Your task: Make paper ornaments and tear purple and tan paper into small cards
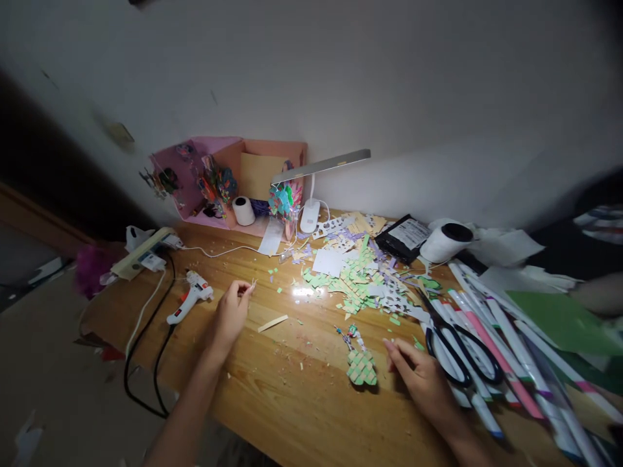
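Paper-weaving at a lamplit wooden desk (pixel 272 383). Lower centre: a small woven green-and-white paper heart (pixel 361 367) lies flat, apparently finished, just beside the right hand (pixel 421 379), whose loosely curled fingers hold nothing. Centre left: the left hand (pixel 232 311) pinches a tiny pale scrap. Cut paper strips (pixel 351 280) remain heaped, centre.

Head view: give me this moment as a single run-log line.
left hand: pinching tiny scrap, raised near glue gun | right hand: resting on table, beside woven paper piece | scissors: lying on markers
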A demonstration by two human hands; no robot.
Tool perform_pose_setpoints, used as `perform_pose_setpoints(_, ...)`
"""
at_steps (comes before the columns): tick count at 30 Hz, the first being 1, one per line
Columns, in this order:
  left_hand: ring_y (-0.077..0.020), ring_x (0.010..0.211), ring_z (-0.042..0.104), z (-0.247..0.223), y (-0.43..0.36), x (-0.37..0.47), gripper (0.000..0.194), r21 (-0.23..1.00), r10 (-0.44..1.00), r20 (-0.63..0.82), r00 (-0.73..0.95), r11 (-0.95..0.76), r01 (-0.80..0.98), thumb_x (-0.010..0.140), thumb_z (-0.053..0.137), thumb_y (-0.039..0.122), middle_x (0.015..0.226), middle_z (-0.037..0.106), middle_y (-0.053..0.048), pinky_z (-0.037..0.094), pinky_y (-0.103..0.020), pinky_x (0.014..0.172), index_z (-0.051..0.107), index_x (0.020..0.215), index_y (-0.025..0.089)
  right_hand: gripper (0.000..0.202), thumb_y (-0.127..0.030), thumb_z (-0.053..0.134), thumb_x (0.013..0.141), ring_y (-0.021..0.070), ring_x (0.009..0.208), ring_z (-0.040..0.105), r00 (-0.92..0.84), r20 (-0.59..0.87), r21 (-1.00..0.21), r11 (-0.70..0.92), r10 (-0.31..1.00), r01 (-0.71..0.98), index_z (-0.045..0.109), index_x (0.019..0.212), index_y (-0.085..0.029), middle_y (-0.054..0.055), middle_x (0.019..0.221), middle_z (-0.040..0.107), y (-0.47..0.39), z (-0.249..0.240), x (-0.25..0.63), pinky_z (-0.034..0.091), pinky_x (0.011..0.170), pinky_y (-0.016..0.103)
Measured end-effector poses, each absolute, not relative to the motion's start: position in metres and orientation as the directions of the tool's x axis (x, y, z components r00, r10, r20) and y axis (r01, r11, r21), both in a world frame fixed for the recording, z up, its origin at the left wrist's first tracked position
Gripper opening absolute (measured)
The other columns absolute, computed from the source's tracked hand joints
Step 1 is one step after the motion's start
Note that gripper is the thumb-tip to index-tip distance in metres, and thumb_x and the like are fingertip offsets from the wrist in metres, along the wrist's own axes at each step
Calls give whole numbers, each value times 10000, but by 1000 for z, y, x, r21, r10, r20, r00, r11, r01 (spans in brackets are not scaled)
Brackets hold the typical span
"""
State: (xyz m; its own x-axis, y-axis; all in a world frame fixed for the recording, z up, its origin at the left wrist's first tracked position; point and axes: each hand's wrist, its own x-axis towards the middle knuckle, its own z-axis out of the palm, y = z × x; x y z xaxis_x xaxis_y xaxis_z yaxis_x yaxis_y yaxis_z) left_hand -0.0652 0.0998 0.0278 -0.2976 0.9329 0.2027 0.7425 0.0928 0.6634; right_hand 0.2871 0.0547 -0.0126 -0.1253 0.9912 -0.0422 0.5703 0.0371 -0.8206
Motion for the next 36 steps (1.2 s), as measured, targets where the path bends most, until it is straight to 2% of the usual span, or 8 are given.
perform_pose_setpoints(6, -142, 777, 593, 69, 147, -21, 145, 676, 955, 285, -80, -142, 723, 820, 503, 323, 841, 655, -11, 442, -249, 737, 593, 825, 208, 417, -455, 361, 904, 128, 533, 449, -150, -32, -800, 65, 988, 597, 415, 584, -194, -37, 535, 405, 53, -6, 286, 318, 561, 246)
perform_pose_setpoints(11, -144, 721, 621, 52, 167, 1, 134, 686, 973, 228, 42, -192, 701, 783, 548, 280, 792, 690, -23, 469, -249, 691, 640, 788, 184, 412, -443, 353, 912, 126, 534, 453, -163, 15, -789, 112, 986, 603, 391, 585, -196, -38, 540, 394, 54, -3, 286, 311, 558, 246)
perform_pose_setpoints(14, -155, 730, 638, 37, 167, 0, 147, 664, 978, 194, 83, -193, 723, 781, 534, 255, 811, 700, -33, 483, -255, 674, 648, 835, 179, 403, -435, 350, 916, 125, 538, 450, -186, 32, -783, 140, 982, 606, 372, 590, -199, -35, 552, 402, 54, -1, 284, 310, 557, 245)
perform_pose_setpoints(19, -182, 765, 619, 40, 172, -5, 157, 521, 966, 203, 159, -244, 818, 765, 542, 200, 856, 681, -43, 469, -295, 706, 639, 888, 195, 389, -423, 334, 925, 126, 551, 448, -230, 21, -763, 164, 973, 626, 354, 605, -202, -28, 580, 411, 50, 0, 281, 302, 560, 248)
perform_pose_setpoints(25, -236, 987, 534, 38, 231, 15, 149, 274, 938, 251, 237, -304, 912, 841, 491, 236, 985, 603, -108, 423, -371, 836, 623, 868, 173, 378, -399, 336, 930, 126, 564, 451, -254, 45, -751, 201, 966, 630, 352, 609, -200, -22, 595, 427, 48, -1, 280, 303, 563, 245)
perform_pose_setpoints(29, -200, 985, 542, 22, 267, 25, 197, 136, 930, 232, 287, -323, 937, 853, 520, 291, 1045, 582, -72, 428, -420, 868, 586, 961, 140, 388, -393, 339, 930, 117, 544, 444, -256, 68, -766, 215, 964, 606, 358, 596, -197, -28, 575, 410, 47, 0, 278, 302, 541, 233)
perform_pose_setpoints(33, -192, 977, 560, 12, 279, 23, 242, 60, 920, 222, 322, -342, 938, 861, 516, 308, 1079, 581, -69, 457, -421, 855, 569, 1033, 146, 388, -375, 332, 936, 114, 545, 452, -284, 90, -757, 251, 955, 603, 369, 594, -194, -23, 578, 432, 45, 2, 274, 299, 536, 233)
perform_pose_setpoints(36, -194, 975, 562, 9, 282, 20, 248, 48, 917, 222, 333, -351, 935, 859, 519, 310, 1075, 583, -70, 458, -424, 853, 568, 1036, 142, 378, -358, 334, 940, 117, 559, 472, -323, 95, -748, 282, 942, 601, 390, 604, -192, -14, 589, 469, 43, 5, 273, 303, 542, 233)
